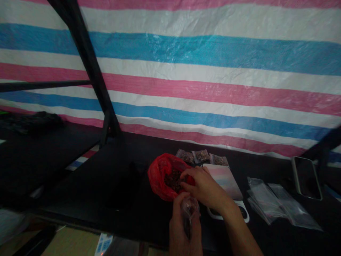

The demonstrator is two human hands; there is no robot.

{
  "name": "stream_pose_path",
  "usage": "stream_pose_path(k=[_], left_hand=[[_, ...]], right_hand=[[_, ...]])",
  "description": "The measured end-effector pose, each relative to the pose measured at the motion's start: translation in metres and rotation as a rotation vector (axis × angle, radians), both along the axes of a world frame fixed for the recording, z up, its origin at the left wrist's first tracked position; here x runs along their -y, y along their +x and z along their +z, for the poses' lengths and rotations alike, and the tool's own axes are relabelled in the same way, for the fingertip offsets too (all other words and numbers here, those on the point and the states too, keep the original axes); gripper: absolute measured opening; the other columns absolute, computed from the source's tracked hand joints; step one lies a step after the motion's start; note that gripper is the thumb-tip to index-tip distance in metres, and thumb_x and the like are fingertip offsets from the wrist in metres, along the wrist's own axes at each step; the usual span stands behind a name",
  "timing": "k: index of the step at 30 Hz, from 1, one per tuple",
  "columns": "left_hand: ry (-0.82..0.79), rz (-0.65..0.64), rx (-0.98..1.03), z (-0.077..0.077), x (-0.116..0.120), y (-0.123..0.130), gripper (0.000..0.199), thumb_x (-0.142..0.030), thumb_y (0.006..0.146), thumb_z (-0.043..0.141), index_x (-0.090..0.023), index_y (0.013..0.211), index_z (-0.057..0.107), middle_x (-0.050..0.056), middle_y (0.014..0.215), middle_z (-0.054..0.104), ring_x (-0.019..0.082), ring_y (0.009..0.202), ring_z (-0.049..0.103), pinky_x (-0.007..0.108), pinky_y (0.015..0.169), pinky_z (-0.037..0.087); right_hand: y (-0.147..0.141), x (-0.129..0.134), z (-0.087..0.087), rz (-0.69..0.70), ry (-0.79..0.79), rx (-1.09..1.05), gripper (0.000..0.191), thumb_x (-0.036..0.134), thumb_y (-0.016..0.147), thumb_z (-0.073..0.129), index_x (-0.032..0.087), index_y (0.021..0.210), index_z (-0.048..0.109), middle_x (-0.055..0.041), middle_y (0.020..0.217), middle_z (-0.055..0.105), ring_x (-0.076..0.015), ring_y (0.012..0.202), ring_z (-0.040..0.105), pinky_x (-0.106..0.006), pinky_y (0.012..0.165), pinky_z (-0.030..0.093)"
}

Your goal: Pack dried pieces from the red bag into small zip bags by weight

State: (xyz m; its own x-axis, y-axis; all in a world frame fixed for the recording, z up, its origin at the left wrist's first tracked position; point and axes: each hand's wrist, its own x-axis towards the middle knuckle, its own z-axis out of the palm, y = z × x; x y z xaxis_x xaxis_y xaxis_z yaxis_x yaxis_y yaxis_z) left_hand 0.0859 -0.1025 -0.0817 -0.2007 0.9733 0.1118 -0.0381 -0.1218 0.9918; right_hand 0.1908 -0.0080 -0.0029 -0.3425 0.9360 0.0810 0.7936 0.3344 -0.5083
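Observation:
A red plastic bag stands open on the black table, with small dark brown pieces inside. My right hand reaches over its right edge, fingers curved and apart at the pieces; nothing can be made out between them. Just in front of the red bag, my left hand is wrapped round a small clear plastic bag, its mouth upward. Partly under my right forearm lies a white scale with a flat, shiny top. Behind it lie three small filled clear bags.
Flat clear zip bags lie in a pile on the right of the black table. Beyond them a phone rests near a dark post. A black metal frame rises at left before a striped sheet.

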Motion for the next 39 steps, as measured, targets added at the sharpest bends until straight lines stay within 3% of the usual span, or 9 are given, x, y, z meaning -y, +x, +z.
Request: stream_pose_path(k=[8,15,18,24,33,37,39], left_hand=[[0.013,0.025,0.049,0.000,-0.003,0.000,0.040,-0.048,0.097,0.059,-0.020,0.125,0.061,0.008,0.096,0.075,0.023,0.084,0.071,0.032,0.080,0.057],[0.007,0.113,-0.018,-0.004,0.002,-0.004,0.038,-0.047,0.094,0.063,-0.022,0.122,0.064,0.012,0.109,0.074,0.028,0.099,0.072,0.036,0.087,0.058],[0.008,0.107,0.039,0.000,0.000,-0.008,0.036,-0.049,0.097,0.059,-0.021,0.119,0.063,0.010,0.101,0.073,0.025,0.090,0.070,0.034,0.084,0.056],[0.019,0.077,0.176,0.011,-0.008,-0.009,0.036,-0.052,0.098,0.059,-0.021,0.116,0.061,0.003,0.084,0.068,0.018,0.077,0.064,0.028,0.076,0.053],[0.010,0.082,0.139,0.019,-0.012,-0.010,0.033,-0.049,0.096,0.060,-0.021,0.114,0.063,0.006,0.095,0.073,0.020,0.084,0.070,0.030,0.079,0.055],[0.045,0.195,0.022,0.029,-0.014,-0.020,0.034,-0.041,0.098,0.058,-0.022,0.126,0.060,0.009,0.119,0.073,0.022,0.103,0.073,0.033,0.089,0.058],[0.109,0.248,-0.043,0.034,-0.019,-0.030,0.034,-0.038,0.099,0.059,-0.022,0.129,0.057,0.009,0.118,0.074,0.021,0.103,0.075,0.031,0.087,0.060]], right_hand=[[-0.001,0.000,0.001,-0.016,0.005,0.026,0.011,0.028,0.100,0.069,0.025,0.108,0.075,-0.0003,0.109,0.079,-0.0249,0.102,0.065,-0.039,0.093,0.035],[-0.016,-0.006,-0.002,-0.093,0.135,0.164,0.008,0.026,0.099,0.072,0.024,0.106,0.075,-0.0032,0.113,0.079,-0.0278,0.111,0.063,-0.042,0.095,0.035],[-0.021,-0.004,-0.003,-0.096,0.150,0.174,0.007,0.027,0.095,0.076,0.024,0.101,0.075,-0.0031,0.112,0.079,-0.0286,0.112,0.063,-0.042,0.096,0.035],[-0.029,-0.001,-0.002,-0.097,0.022,0.056,0.005,0.027,0.097,0.073,0.024,0.100,0.075,-0.0035,0.110,0.079,-0.0270,0.111,0.066,-0.040,0.096,0.035],[-0.022,-0.005,-0.005,-0.040,-0.080,-0.154,0.023,0.031,0.105,0.056,0.023,0.097,0.076,-0.0021,0.095,0.081,-0.0224,0.092,0.072,-0.034,0.083,0.042],[-0.016,-0.010,-0.016,-0.083,-0.128,-0.340,0.026,0.037,0.102,0.056,0.022,0.098,0.076,-0.0035,0.093,0.080,-0.0214,0.086,0.072,-0.030,0.076,0.047],[-0.011,-0.013,-0.019,-0.129,-0.162,-0.443,0.029,0.042,0.101,0.057,0.020,0.098,0.076,-0.0039,0.091,0.080,-0.0214,0.083,0.072,-0.030,0.074,0.049]])
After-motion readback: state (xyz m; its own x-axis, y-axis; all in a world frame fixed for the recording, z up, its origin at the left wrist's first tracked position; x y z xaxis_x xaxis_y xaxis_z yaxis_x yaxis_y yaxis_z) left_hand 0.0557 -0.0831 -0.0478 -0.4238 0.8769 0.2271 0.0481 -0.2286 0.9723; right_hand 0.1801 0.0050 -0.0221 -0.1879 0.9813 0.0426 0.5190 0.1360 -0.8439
